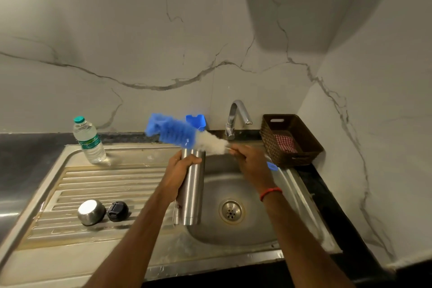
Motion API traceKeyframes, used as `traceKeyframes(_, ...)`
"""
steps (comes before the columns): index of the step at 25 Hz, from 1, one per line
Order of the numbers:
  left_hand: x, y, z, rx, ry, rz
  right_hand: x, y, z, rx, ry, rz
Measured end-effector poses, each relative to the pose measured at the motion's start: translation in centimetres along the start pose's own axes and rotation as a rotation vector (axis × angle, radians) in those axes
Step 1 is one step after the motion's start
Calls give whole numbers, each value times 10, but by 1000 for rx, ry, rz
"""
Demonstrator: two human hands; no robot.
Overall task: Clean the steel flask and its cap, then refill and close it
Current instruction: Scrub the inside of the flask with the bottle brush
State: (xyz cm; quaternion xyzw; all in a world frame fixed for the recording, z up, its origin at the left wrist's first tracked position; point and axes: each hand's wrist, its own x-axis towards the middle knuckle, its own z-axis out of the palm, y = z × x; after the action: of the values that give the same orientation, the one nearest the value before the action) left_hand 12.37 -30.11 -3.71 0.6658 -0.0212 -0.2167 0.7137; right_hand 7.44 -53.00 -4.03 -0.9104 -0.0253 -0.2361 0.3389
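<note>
The left hand [181, 166] is gripping the flask [190, 194] near its open top, fingers curled round it, holding it upright over the sink's [233, 236] left edge. The right hand [251, 163] is clutching the handle of the brush [184, 134], whose blurred blue-and-white bristles are crossing just above the flask's mouth. The cap [91, 212] and a black stopper [117, 211] are sitting left of the sink, side by side. A bottle [90, 142] is standing at the sink's back left, and a basket [311, 133] is sitting to its right.

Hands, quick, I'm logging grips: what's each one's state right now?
Left hand: grips the steel flask near its mouth.
Right hand: grips the bottle brush by its handle.
</note>
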Motion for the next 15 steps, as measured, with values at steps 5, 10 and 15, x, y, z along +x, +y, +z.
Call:
traceKeyframes(5,-2,3,-9,-17,23,-51,-33,35,-24,-16,6,142)
traceKeyframes(10,-3,2,-1,38,35,-27,-5,6,-15,-69,150,5)
traceKeyframes(15,-7,5,-5,-147,-77,-61,-10,5,-17,-36,173,-5)
